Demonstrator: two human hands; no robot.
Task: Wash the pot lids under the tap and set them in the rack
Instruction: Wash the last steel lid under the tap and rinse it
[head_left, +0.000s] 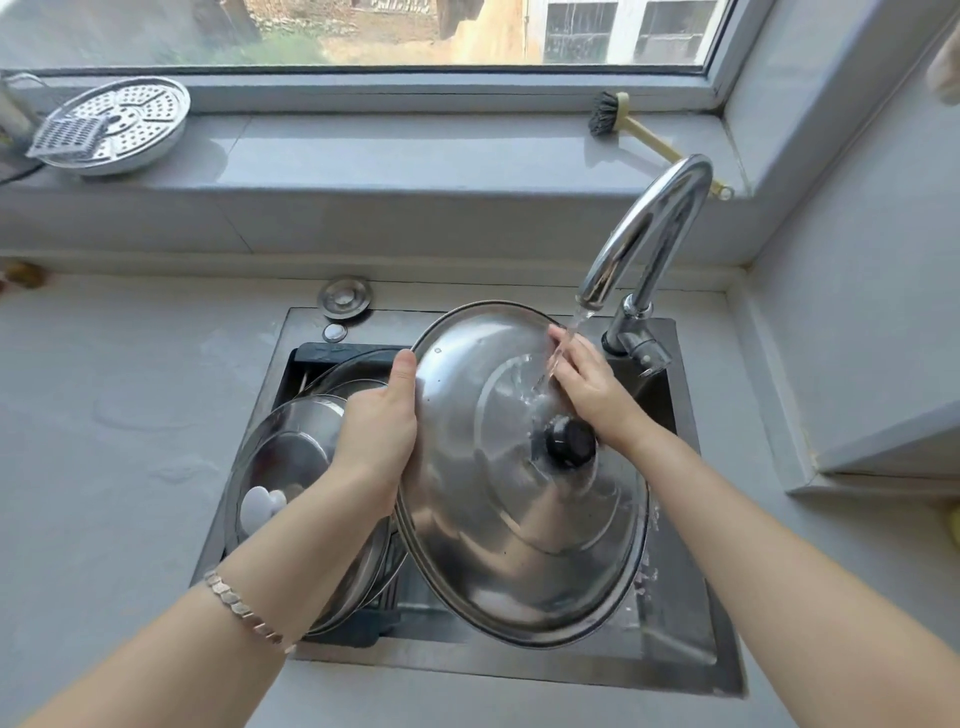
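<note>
Steel lid (493, 493): big domed one with a black knob (570, 441), held tilted over the sink (675, 623) mid-frame, so not in the rack yet.
Left hand (379, 421): gripping the lid's left rim, thumb on the top side, the other fingers wrapped round the back where I can't see them. Bracelet (244, 608) on that wrist.
Right hand (587, 379): fingers laid pretty flat on the lid's upper right, just above the black knob, not grabbing anything.
Tap (649, 223): chrome gooseneck, upper right, water (563, 343) running onto the right hand's fingers and the lid.
Rack (358, 629): dark thing in the sink's left half, with another lid (291, 452) with a white knob (260, 506) leaning in it, partly behind the left arm.
Windowsill (415, 150): perforated steamer plate (130, 124) upper left, brush (610, 117) upper right.
Table (104, 415): grey, wet patches left of the sink.
</note>
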